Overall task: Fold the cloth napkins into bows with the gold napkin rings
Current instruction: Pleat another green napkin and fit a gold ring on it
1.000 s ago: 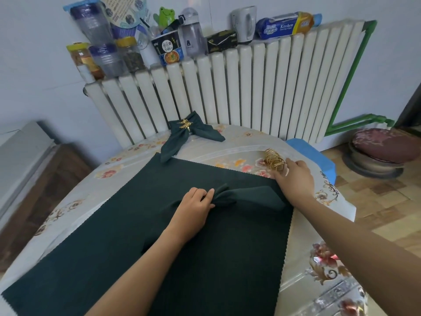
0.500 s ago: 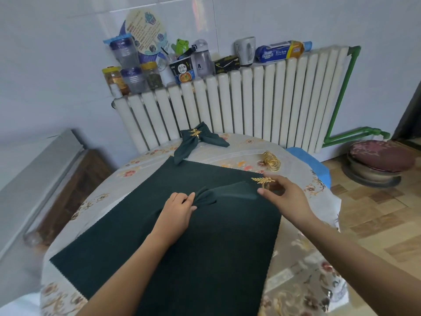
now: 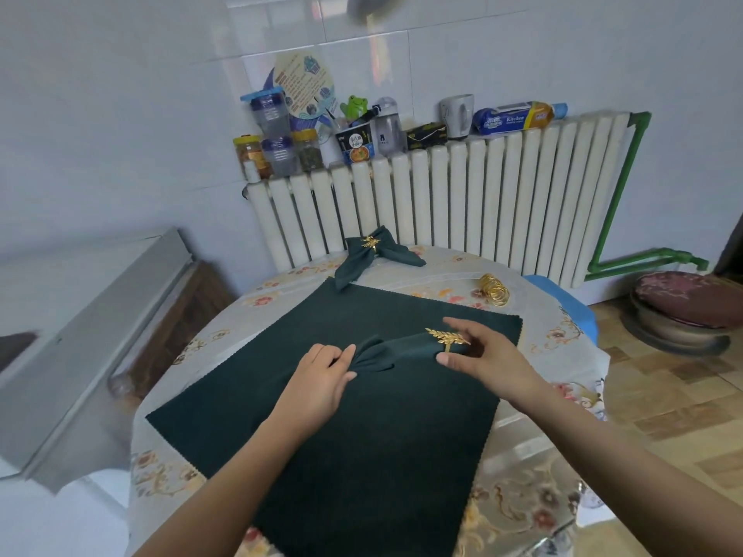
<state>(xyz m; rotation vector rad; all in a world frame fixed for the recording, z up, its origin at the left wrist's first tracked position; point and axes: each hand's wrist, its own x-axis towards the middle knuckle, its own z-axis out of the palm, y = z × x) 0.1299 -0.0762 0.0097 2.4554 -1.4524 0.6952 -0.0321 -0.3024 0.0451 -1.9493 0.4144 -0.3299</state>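
Note:
A folded dark green napkin lies gathered on a stack of flat green cloths on the round table. My left hand pinches the napkin's gathered middle. My right hand holds a gold leaf napkin ring between thumb and fingers at the napkin's right end. A finished green bow with its gold ring sits at the table's far edge. Several spare gold rings lie in a pile at the back right.
The table wears a floral plastic cover. A white radiator stands behind it, topped with jars, cups and packets. A blue pad sits at the table's right edge, a cushioned stool on the floor beyond.
My right hand took a gold leaf ring from the pile and brought it to the napkin's right end. My left hand kept pinching the middle. The camera tilted up.

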